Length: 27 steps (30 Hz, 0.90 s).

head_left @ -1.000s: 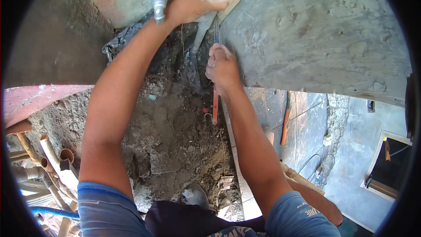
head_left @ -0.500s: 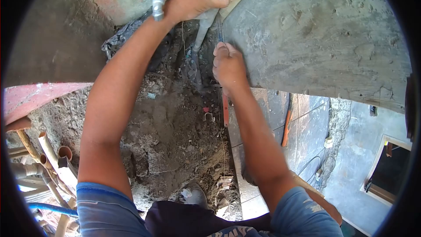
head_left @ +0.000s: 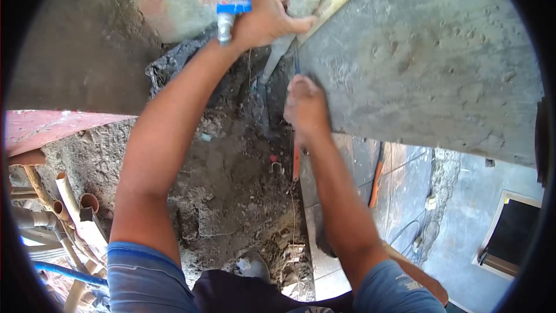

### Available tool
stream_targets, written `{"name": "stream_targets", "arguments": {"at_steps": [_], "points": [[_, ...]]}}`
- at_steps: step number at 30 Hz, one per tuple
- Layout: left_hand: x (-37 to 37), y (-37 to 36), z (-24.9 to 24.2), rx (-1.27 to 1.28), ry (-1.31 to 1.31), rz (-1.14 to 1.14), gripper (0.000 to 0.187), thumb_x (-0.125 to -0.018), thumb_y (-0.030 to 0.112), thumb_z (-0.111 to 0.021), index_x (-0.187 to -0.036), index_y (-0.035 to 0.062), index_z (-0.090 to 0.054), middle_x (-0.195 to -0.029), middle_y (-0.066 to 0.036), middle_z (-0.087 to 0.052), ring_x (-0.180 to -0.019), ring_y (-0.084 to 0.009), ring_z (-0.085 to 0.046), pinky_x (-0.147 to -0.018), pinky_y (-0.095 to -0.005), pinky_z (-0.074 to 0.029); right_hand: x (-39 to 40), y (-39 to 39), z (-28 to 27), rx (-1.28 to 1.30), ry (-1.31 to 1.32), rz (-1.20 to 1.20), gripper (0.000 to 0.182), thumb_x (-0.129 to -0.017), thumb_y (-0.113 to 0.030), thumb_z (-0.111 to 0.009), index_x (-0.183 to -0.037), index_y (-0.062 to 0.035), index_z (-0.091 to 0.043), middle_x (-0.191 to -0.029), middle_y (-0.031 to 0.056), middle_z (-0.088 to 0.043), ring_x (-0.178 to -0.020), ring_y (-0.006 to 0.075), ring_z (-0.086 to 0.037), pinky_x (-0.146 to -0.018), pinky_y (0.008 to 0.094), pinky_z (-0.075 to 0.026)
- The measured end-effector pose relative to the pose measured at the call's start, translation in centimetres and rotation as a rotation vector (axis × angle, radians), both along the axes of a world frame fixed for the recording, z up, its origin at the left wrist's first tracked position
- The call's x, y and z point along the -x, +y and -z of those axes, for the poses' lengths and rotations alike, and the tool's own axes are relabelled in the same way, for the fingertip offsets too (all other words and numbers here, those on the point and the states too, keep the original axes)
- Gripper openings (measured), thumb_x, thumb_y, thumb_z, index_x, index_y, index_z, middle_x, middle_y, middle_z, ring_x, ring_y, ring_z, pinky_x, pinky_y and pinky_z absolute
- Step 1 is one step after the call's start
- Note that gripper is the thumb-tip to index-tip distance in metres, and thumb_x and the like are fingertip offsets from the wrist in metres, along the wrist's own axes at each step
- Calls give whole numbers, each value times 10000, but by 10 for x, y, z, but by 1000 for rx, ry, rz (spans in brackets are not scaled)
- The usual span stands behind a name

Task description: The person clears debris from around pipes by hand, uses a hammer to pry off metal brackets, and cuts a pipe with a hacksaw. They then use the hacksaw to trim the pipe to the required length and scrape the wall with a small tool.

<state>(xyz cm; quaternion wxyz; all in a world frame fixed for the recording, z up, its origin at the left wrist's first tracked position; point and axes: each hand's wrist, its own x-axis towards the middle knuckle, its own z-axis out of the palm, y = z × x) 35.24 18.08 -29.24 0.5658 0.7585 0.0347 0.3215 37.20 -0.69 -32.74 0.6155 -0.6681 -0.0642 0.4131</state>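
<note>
Left hand (head_left: pixel 271 16) clamped around the grey pipe fitting (head_left: pixel 303 2) beside the concrete wall (head_left: pixel 417 64), right hand (head_left: pixel 307 107) with fingers curled tight on the orange tool (head_left: pixel 296 165) below, and here a firm brace plus 1 straight tool line should pay off.

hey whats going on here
Someone is working on pipework beside a grey wall. The left hand grips a thick pipe collar, next to a blue-handled valve. Lower down, the right hand is closed around an orange-handled tool, its far end pointing up toward the pipes. Whether that end is touching them is hard to tell.
</note>
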Motion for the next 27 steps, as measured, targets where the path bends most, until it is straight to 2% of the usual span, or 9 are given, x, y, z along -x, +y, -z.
{"name": "stream_targets", "arguments": {"at_steps": [4,12,14,16,18,20,22,25,27], "points": [[-8,-3,1,4,27,-24,355,-782,89,-771,-1116,27,-667,-1004,-7,-693,-911,-55,-603,-824,-242,-500,-2,2,65,7,-561,4,203,-979,-184,-389,-828,-107,-500,-565,-43,-376,-431,68,-379,-375,262,-281],[-6,-5,-4,-12,106,-75,327,-802,69,-749,-1111,11,-658,-1028,-35,-701,-935,-72,-619,-842,-254,-511,-9,14,-46,-236,533,77,206,-996,-240,-414,-850,-104,-463,-572,-46,-315,-415,91,-264,-396,274,-231],[-6,-8,-5,43,73,-22,335,-800,80,-756,-1113,12,-656,-1036,-45,-705,-947,-83,-626,-855,-266,-511,-5,11,-23,-152,485,100,186,-988,-246,-432,-875,-113,-495,-573,-39,-361,-413,96,-304,-397,272,-261],[0,-9,-11,-42,84,-67,339,-797,84,-761,-1110,13,-654,-1033,-43,-707,-947,-91,-631,-869,-274,-506,-8,-3,47,150,-580,-98,157,-980,-249,-448,-912,-121,-508,-582,-41,-406,-421,88,-348,-403,269,-297],[-3,-8,-10,22,71,-41,340,-794,84,-763,-1110,15,-656,-1041,-42,-706,-945,-95,-632,-883,-277,-498,-4,6,28,86,-468,-62,178,-979,-261,-457,-895,-121,-527,-591,-34,-438,-429,95,-381,-408,265,-323],[-3,-8,-8,55,55,-21,347,-795,86,-764,-1118,18,-657,-1045,-44,-705,-947,-92,-628,-881,-274,-495,-2,-1,-6,-229,373,23,239,-985,-284,-450,-834,-117,-529,-585,-24,-437,-427,107,-380,-404,263,-320],[-2,-7,-5,74,45,-1,349,-795,88,-766,-1121,21,-659,-1040,-43,-705,-943,-88,-624,-877,-269,-494,-8,0,-11,-254,510,-21,265,-981,-286,-458,-794,-115,-534,-583,-10,-443,-427,118,-404,-402,261,-321],[-2,-9,-8,-3,72,-48,346,-795,85,-765,-1118,18,-660,-1030,-43,-704,-942,-85,-622,-874,-266,-495,1,5,65,106,-688,34,255,-981,-281,-465,-806,-111,-537,-569,-19,-416,-419,123,-414,-403,271,-320],[-2,-11,-11,86,93,-42,339,-792,84,-765,-1109,15,-664,-1030,-40,-704,-940,-83,-620,-872,-262,-495,3,19,66,55,-514,54,247,-980,-279,-469,-808,-115,-536,-569,-23,-406,-419,122,-411,-400,278,-317]]}}
